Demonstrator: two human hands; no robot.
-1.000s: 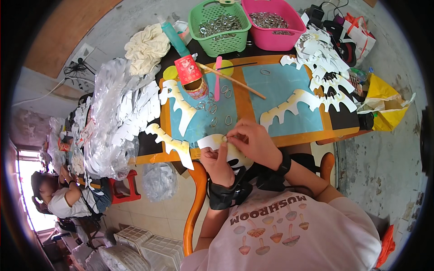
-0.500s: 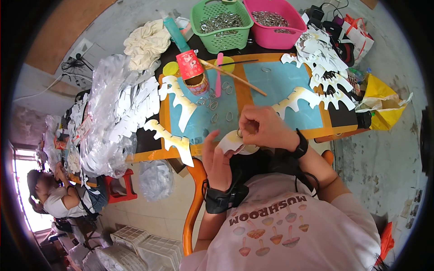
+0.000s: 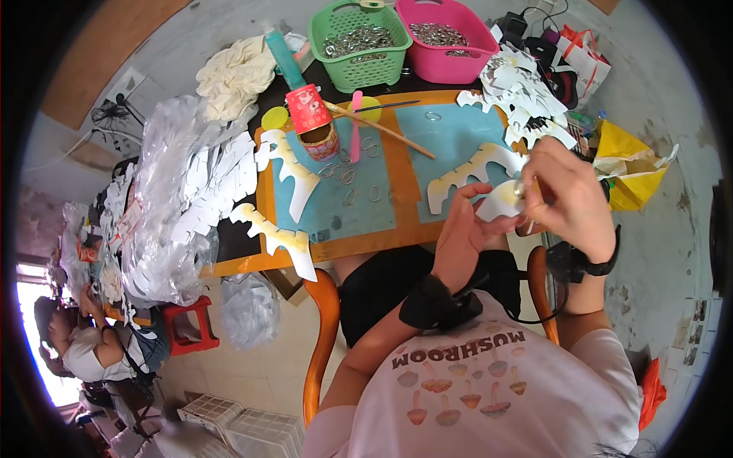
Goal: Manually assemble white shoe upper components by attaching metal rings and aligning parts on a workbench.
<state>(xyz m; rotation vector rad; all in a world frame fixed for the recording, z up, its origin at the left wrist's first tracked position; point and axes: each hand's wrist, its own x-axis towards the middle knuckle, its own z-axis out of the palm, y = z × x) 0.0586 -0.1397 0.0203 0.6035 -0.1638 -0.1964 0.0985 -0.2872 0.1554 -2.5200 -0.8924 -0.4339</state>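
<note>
My left hand (image 3: 463,237) holds a curved white cut-out piece (image 3: 500,200) with a yellowish glue-like smear, its fingers under and beside it. At the far edge of that piece my right hand (image 3: 566,195) pinches a small shiny metal ring (image 3: 519,189), partly hidden by the fingertips. Just behind my left hand, a scalloped white strip (image 3: 466,177) with yellow smears lies on the blue mat (image 3: 416,160). Several loose metal oval rings (image 3: 348,176) lie at the mat's left part. Two more smeared strips rest farther left, one of them a toothed strip (image 3: 279,237) near the table's front edge.
Green (image 3: 359,65) and pink baskets (image 3: 447,65) of metal rings stand at the back. A red cup (image 3: 308,108), a wooden stick (image 3: 389,133) and a pink spatula (image 3: 355,137) are mid-table. Piled white strips (image 3: 527,88) lie right, plastic bags (image 3: 168,198) left. Another person (image 3: 95,336) sits far left.
Both my hands have moved right with the white piece, away from the middle of the table's front edge. My right hand has risen beside the right-hand strips. The view has shifted slightly.
</note>
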